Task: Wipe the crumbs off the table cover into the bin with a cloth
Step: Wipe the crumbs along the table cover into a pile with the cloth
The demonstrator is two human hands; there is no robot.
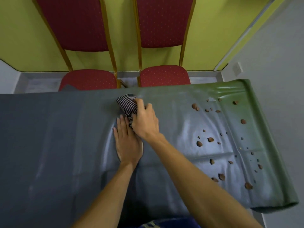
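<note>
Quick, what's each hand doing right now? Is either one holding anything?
Left hand: open, fingers straight, flat on the table cover.
Right hand: closed, gripping the striped cloth.

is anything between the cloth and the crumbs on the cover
Nothing visible does. The cloth, held by the right hand, has only bare cover between it and the crumbs to its right. The left hand lies flat on the cover nearer the person, off that path. No bin is in view.
</note>
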